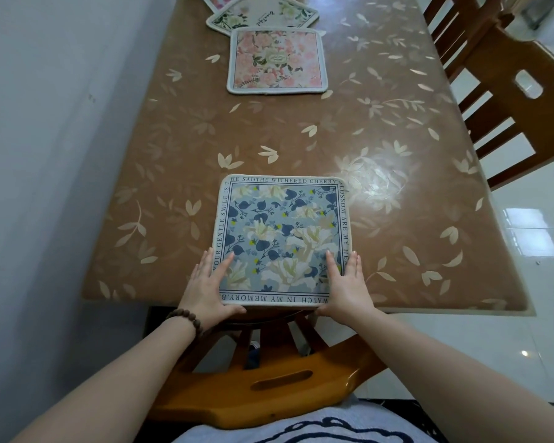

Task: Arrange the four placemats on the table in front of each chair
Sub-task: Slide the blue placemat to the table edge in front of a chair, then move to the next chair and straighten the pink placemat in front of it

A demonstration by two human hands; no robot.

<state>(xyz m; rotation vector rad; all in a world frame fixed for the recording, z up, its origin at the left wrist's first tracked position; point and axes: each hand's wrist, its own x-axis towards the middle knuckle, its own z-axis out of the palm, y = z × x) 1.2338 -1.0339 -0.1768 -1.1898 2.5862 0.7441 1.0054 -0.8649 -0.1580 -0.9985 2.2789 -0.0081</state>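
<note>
1. At the near table [160, 193] edge: left hand [207, 287] lies flat, fingers spread, on the blue placemat [280, 238], lower-left corner.
2. Mat sits flat, square to the near chair [269, 388]; looks thin, light, floppy. Slide it by the edges or pinch a corner.
3. Right hand [346, 289] lies flat on the lower-right corner, not gripping.
4. Three more placemats: pink one [277, 60] at mid-table, two overlapping at the far end.

A wide bare stretch of the brown surface [179, 174] lies open between the blue placemat [282, 238] at the near edge and the pink placemat [277, 60] farther off. The right half is clear too. A wall [45, 155] closes the left side. Chairs [509, 100] line the right edge, and a chair back [269, 382] blocks the near edge.
</note>
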